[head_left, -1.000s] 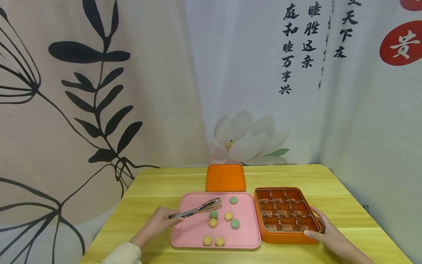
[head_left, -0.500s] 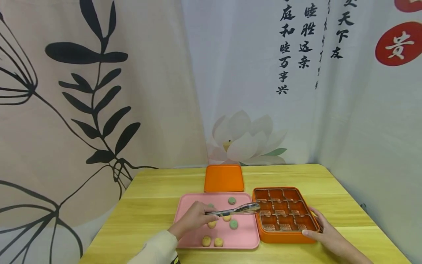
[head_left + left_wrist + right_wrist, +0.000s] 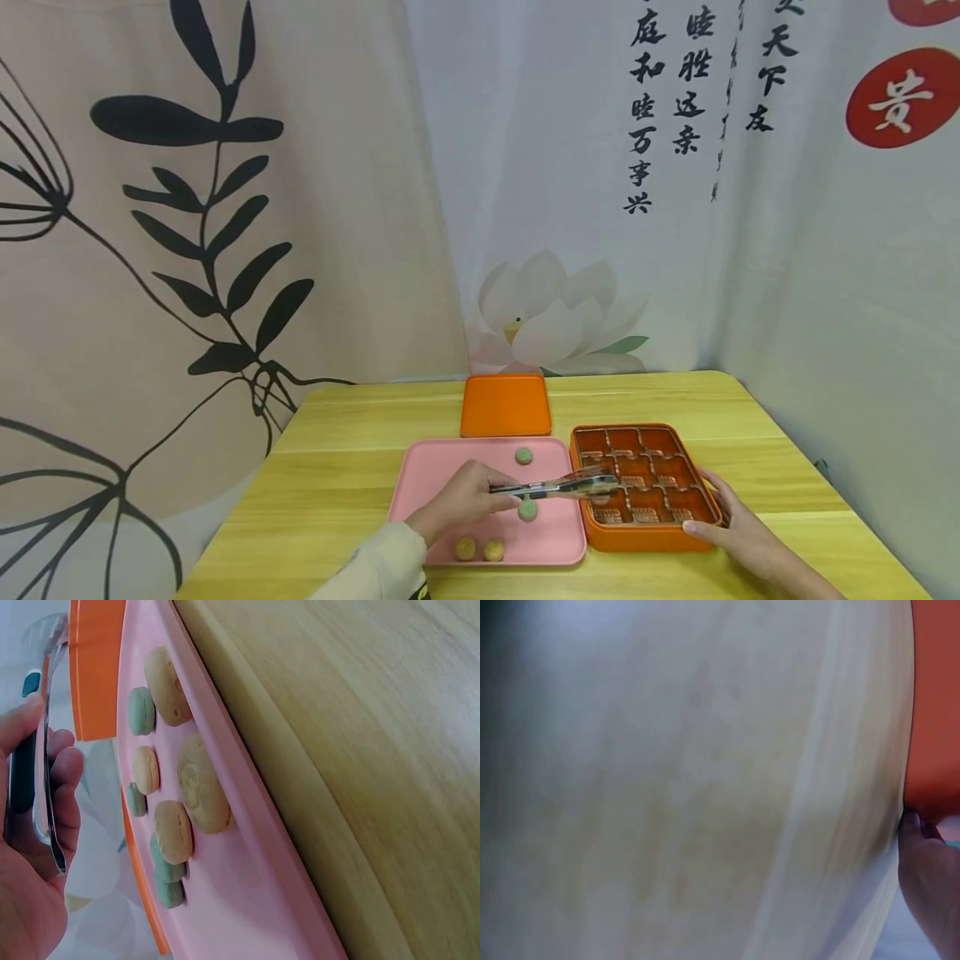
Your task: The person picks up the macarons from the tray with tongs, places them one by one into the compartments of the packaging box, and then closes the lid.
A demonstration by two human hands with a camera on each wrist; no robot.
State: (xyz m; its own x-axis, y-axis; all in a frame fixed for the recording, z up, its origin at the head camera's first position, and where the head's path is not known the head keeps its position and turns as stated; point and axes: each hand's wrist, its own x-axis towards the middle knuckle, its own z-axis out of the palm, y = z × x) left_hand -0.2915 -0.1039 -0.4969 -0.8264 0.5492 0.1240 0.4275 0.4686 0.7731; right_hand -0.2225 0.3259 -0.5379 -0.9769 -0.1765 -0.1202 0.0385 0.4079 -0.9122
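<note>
My left hand grips metal tongs with dark handle parts, fingers curled round them in the left wrist view. Their tips lie over the left compartments of an orange box; whether anything sits between them I cannot tell. Beneath the hand is a pink tray with several round macaron-like cookies, green and yellow; hand and tongs hide some in the head view. At the box's front right corner, my right hand holds it, thumb on the front, fingers along the side. The box has a clear divided insert.
An orange lid lies flat behind the tray. All stands on a yellow wood-grain table, with the tray's right edge against the box. A printed cloth hangs behind and at the sides.
My left hand has carried the tongs rightward from over the tray's left part until their tips are above the box. The right hand stays on the box.
</note>
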